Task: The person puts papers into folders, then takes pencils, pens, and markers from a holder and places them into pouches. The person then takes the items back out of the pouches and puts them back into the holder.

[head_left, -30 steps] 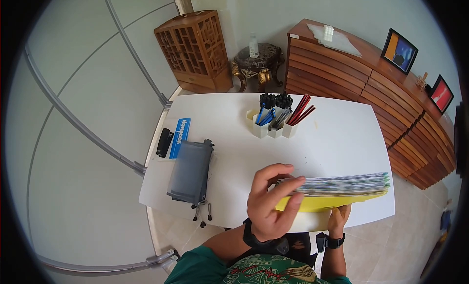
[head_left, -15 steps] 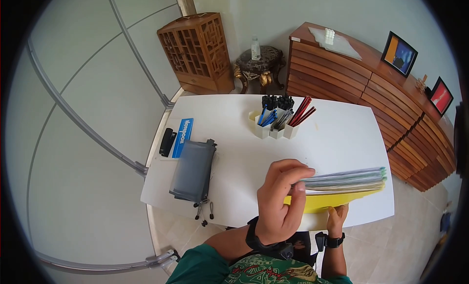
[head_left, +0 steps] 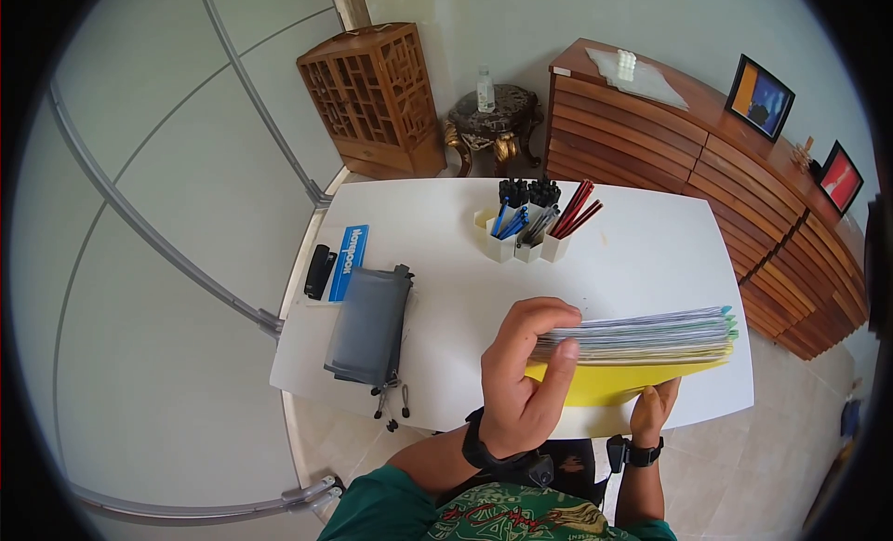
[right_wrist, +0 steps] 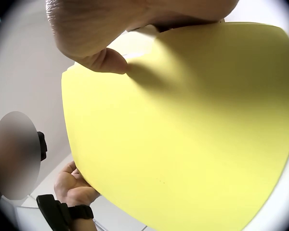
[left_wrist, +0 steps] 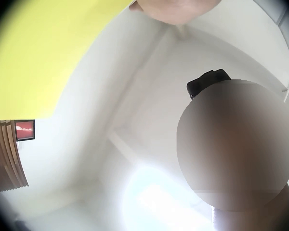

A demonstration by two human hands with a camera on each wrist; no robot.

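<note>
A thick stack of papers [head_left: 642,339] with coloured tabs at its right end is held above the table, its yellow cover [head_left: 595,385] facing the person. At the stack's left end my left hand [head_left: 526,374] has its fingers bent over the page edges and its thumb on the near side. My right hand [head_left: 654,411] grips the cover's lower edge toward the right, fingers partly hidden. In the right wrist view the thumb of my right hand [right_wrist: 96,33] lies at the edge of the yellow cover [right_wrist: 183,130].
On the white table [head_left: 446,290] lie a grey mesh pouch [head_left: 366,322], a blue notebook [head_left: 349,262] and a black stapler [head_left: 319,271] at the left. Holders [head_left: 526,253] with pens and pencils stand at the back. Behind is a wooden dresser [head_left: 623,132].
The stack has risen slightly, and its page edges show a different spread. My left hand went right, then partly back left, its fingers now bent more closely over the pages. My right hand shifted slightly right.
</note>
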